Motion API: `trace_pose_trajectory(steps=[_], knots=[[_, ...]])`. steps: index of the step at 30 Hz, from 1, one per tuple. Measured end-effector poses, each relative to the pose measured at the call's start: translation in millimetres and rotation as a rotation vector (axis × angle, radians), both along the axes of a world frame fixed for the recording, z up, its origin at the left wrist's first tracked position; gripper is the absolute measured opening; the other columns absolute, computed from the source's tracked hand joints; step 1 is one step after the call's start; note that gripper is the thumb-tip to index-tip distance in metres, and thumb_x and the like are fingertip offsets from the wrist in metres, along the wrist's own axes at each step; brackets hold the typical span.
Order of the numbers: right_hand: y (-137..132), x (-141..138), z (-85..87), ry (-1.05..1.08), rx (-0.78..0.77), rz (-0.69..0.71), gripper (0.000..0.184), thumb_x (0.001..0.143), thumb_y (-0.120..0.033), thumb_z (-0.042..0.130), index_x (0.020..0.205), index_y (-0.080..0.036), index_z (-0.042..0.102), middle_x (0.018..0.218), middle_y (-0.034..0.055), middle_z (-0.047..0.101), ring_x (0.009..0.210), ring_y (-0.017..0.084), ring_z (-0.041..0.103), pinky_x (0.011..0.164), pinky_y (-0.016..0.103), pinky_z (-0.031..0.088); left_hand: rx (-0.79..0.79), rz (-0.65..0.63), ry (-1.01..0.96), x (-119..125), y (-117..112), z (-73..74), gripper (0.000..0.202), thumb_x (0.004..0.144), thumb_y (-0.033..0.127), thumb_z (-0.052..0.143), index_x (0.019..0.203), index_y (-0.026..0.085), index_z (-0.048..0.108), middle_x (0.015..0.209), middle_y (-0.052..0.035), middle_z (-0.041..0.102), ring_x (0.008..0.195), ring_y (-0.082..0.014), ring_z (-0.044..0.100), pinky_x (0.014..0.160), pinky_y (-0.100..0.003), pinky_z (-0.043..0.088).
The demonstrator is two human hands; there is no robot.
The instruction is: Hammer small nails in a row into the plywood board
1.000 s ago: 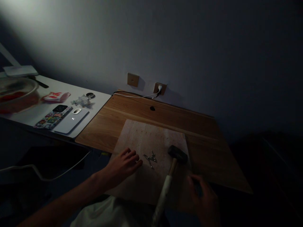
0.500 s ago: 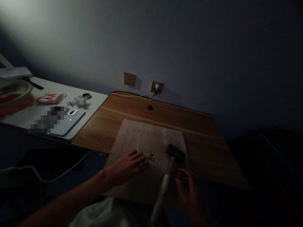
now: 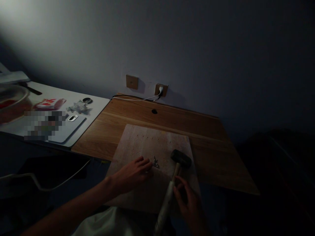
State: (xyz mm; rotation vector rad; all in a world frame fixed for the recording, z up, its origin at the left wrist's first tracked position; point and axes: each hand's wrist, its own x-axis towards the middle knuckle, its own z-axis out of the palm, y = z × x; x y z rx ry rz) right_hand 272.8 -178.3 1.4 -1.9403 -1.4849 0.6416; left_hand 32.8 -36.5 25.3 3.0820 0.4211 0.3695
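Nearest the onlooker's side of the person, the handle of the hammer (image 3: 168, 193) overhangs the near edge of the board (image 3: 137, 144). The right hand (image 3: 189, 201) has moved in from the board's right edge; its part-curled fingertips now meet the handle, bringing the tool within grasp. A closed grip cannot be confirmed. The left hand (image 3: 134, 173) has shifted closer to the small metal fasteners (image 3: 155, 163) near mid-board, fingers bent, contents hidden. The hammer's long axis slants away and rightward; its head lies crosswise near the right edge. Beyond, a row of dark dots (image 3: 157, 139) parallels the far edge.
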Motion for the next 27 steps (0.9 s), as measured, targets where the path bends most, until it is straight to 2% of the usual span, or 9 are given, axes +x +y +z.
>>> trace_pose_trajectory(steps=[2, 6, 13, 18, 21, 22, 24, 25, 27], knots=[[1, -3, 3.4, 0.01, -0.063, 0.039, 0.05, 0.097, -0.055, 0.047, 0.129, -0.022, 0.067, 0.101, 0.0095, 0.079, 0.091, 0.024, 0.076, 0.08, 0.032, 0.06, -0.009, 0.016, -0.007, 0, 0, 0.6, 0.004, 0.093, 0.015, 0.065, 0.096, 0.016, 0.064, 0.099, -0.007, 0.061, 0.091, -0.0205, 0.054, 0.078, -0.035, 0.039], [6, -9, 8.9, 0.029, -0.11, 0.123, 0.05, 0.099, -0.052, 0.045, 0.135, -0.023, 0.064, 0.128, 0.0109, 0.072, 0.115, 0.025, 0.07, 0.095, 0.033, 0.057, -0.009, 0.027, 0.008, 1, 0, 1.3, 0.004, 0.091, 0.016, 0.067, 0.093, 0.015, 0.063, 0.096, -0.0063, 0.06, 0.089, -0.0207, 0.053, 0.077, -0.035, 0.039], [10, -15, 8.7, -0.064, -0.187, 0.067, 0.047, 0.093, -0.053, 0.053, 0.123, -0.022, 0.072, 0.115, 0.013, 0.077, 0.104, 0.032, 0.074, 0.089, 0.041, 0.058, -0.041, 0.032, 0.004, 0, -2, 1.0, 0.008, 0.092, 0.018, 0.066, 0.099, 0.015, 0.063, 0.099, -0.0068, 0.062, 0.091, -0.0214, 0.055, 0.079, -0.035, 0.039], [5, -8, 4.2, 0.134, -0.2, -0.023, 0.044, 0.091, -0.055, 0.052, 0.118, -0.026, 0.071, 0.115, 0.0088, 0.076, 0.108, 0.029, 0.071, 0.093, 0.039, 0.055, -0.09, 0.049, 0.001, -3, -1, -1.7, 0.005, 0.093, 0.016, 0.062, 0.098, 0.015, 0.06, 0.099, -0.0068, 0.064, 0.089, -0.0213, 0.056, 0.081, -0.036, 0.04], [1, 3, 1.6, 0.356, -0.109, -0.142, 0.054, 0.085, -0.054, 0.063, 0.13, -0.026, 0.061, 0.128, 0.0081, 0.07, 0.113, 0.027, 0.068, 0.095, 0.036, 0.054, -0.152, 0.075, 0.003, -5, 3, -4.0, 0.007, 0.095, 0.015, 0.057, 0.101, 0.016, 0.059, 0.096, -0.006, 0.064, 0.088, -0.0211, 0.057, 0.082, -0.036, 0.041], [0, 7, 1.8, 0.453, -0.09, -0.189, 0.062, 0.083, -0.053, 0.066, 0.138, -0.027, 0.055, 0.126, 0.0081, 0.071, 0.109, 0.026, 0.07, 0.091, 0.035, 0.056, -0.186, 0.088, -0.009, -6, 6, -5.1, 0.008, 0.097, 0.015, 0.055, 0.103, 0.016, 0.06, 0.095, -0.0056, 0.065, 0.088, -0.0208, 0.058, 0.083, -0.036, 0.042], [-1, 14, 4.2, 0.671, -0.117, -0.278, 0.077, 0.08, -0.053, 0.069, 0.148, -0.028, 0.041, 0.108, 0.0061, 0.075, 0.085, 0.023, 0.073, 0.07, 0.032, 0.059, -0.264, 0.122, -0.053, -6, 14, -7.5, 0.015, 0.098, 0.015, 0.051, 0.11, 0.017, 0.061, 0.095, -0.0052, 0.065, 0.088, -0.02, 0.059, 0.083, -0.035, 0.044], [-1, 16, 6.2, 0.778, -0.16, -0.311, 0.079, 0.08, -0.053, 0.07, 0.149, -0.028, 0.039, 0.096, 0.0038, 0.075, 0.07, 0.02, 0.071, 0.058, 0.029, 0.056, -0.306, 0.142, -0.082, -5, 18, -8.8, 0.019, 0.099, 0.015, 0.05, 0.114, 0.017, 0.061, 0.096, -0.0053, 0.066, 0.088, -0.0195, 0.06, 0.083, -0.034, 0.045], [0, 18, 11.0, 0.95, -0.242, -0.353, 0.074, 0.078, -0.055, 0.071, 0.142, -0.028, 0.046, 0.076, -0.0006, 0.071, 0.048, 0.016, 0.06, 0.04, 0.024, 0.045, -0.396, 0.199, -0.145, -4, 28, -11.2, 0.026, 0.098, 0.014, 0.049, 0.12, 0.018, 0.063, 0.1, -0.0062, 0.067, 0.089, -0.0185, 0.062, 0.082, -0.032, 0.047]])
